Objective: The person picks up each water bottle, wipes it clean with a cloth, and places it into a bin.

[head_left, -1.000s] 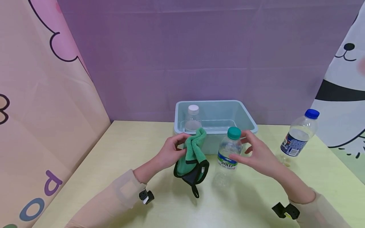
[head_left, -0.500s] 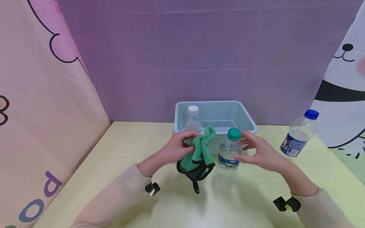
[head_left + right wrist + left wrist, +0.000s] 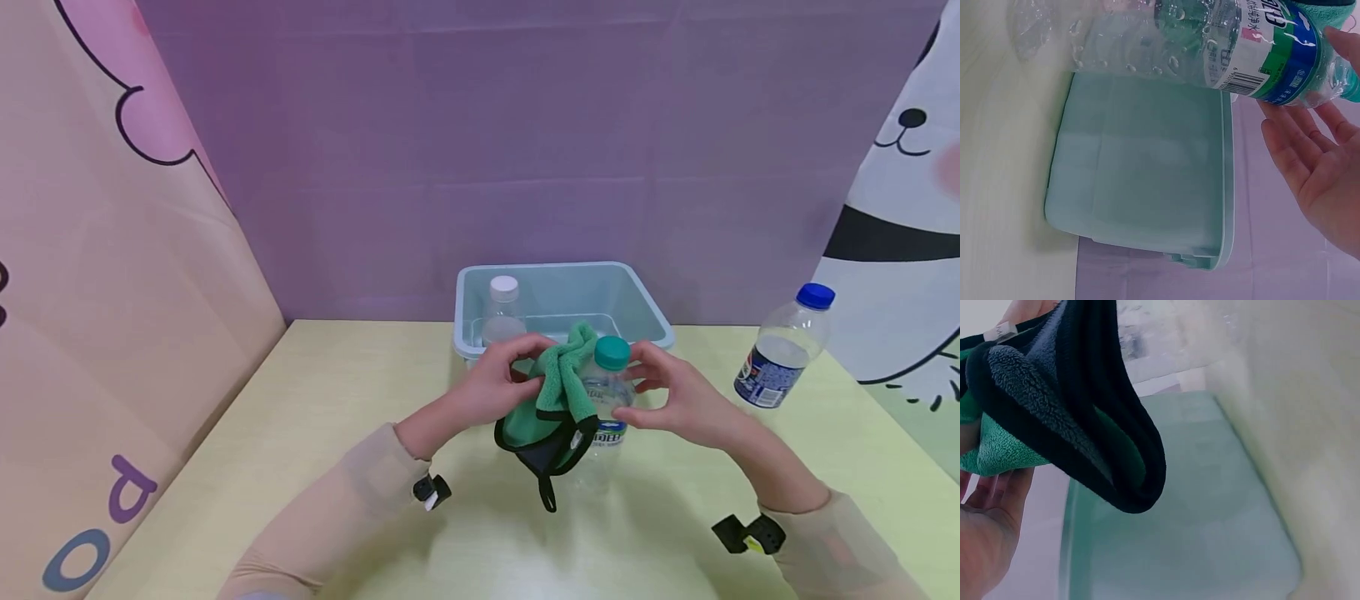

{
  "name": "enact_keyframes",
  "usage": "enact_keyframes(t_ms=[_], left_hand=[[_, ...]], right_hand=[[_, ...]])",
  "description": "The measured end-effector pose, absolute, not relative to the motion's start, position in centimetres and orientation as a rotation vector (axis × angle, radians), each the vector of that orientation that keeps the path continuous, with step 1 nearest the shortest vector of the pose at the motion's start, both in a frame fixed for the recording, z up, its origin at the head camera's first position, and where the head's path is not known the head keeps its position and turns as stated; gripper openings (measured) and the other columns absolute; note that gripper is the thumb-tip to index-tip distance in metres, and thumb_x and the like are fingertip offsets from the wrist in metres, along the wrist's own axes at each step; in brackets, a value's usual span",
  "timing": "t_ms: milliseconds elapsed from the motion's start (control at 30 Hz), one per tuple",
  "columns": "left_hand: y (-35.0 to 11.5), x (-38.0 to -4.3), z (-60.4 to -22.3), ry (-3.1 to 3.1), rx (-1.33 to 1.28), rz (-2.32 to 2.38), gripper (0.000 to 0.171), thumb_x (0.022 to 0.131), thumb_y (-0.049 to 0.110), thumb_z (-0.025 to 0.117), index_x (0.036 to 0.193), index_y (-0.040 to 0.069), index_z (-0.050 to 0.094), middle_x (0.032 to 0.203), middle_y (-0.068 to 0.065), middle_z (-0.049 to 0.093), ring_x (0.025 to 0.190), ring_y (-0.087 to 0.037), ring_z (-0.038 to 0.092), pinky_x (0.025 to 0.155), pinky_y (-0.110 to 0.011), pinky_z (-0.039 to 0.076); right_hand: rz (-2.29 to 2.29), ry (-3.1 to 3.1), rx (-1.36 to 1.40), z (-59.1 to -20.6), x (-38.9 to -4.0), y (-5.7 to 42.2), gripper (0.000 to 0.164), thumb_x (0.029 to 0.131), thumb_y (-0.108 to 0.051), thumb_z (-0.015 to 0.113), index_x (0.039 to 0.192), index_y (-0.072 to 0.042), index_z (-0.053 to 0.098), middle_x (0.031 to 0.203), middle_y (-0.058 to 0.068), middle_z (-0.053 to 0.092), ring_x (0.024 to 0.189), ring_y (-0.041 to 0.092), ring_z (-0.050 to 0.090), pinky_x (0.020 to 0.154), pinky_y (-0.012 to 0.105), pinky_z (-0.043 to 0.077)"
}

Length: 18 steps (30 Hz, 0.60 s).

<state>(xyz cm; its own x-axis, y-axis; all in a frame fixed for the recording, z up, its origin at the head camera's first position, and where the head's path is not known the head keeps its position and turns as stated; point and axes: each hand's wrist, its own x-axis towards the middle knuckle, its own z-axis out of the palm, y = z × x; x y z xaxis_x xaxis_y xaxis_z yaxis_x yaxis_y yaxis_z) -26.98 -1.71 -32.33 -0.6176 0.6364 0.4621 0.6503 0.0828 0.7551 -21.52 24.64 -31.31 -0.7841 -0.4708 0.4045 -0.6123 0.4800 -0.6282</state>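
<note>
Over the counter (image 3: 360, 375), our left hand (image 3: 487, 387) pinches a green cloth (image 3: 555, 400). Our right hand (image 3: 686, 404) grips a green-capped bottle (image 3: 613, 393).

Black-edged green cloth (image 3: 558, 390), teal-capped clear bottle (image 3: 609, 390), pale blue bin (image 3: 585, 293), purple backdrop (image 3: 450, 150)
</note>
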Motion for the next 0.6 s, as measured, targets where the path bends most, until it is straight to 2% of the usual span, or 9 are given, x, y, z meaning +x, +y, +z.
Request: enact_keyframes(t_ms=[400,600], left_hand=[[-1.6,-27.2,-36.3,-2.482,-1.363,-1.415,0.023,0.089,-0.008,0.06,0.108,0.005,0.062,0.104,-0.006,0.064,0.099,-0.02,0.059,0.071,-0.024,0.049],[-1.6,-27.4,-37.9,-2.571,-1.418,-1.337,0.023,0.087,-0.008,0.062,0.105,0.006,0.062,0.1,-0.003,0.063,0.091,-0.016,0.057,0.074,-0.023,0.044]], right_hand=[[1.188,-2.545,0.958,-31.1,-21.4,24.6,0.048,0.081,-0.004,0.077,0.122,-0.002,0.052,0.115,0.008,0.059,0.1,0.02,0.062,0.083,0.031,0.052],[1.205,-2.536,0.974,-31.3,-21.5,24.5,0.048,0.081,-0.003,0.077,0.122,-0.002,0.051,0.116,0.01,0.059,0.1,0.026,0.063,0.083,0.032,0.052]])
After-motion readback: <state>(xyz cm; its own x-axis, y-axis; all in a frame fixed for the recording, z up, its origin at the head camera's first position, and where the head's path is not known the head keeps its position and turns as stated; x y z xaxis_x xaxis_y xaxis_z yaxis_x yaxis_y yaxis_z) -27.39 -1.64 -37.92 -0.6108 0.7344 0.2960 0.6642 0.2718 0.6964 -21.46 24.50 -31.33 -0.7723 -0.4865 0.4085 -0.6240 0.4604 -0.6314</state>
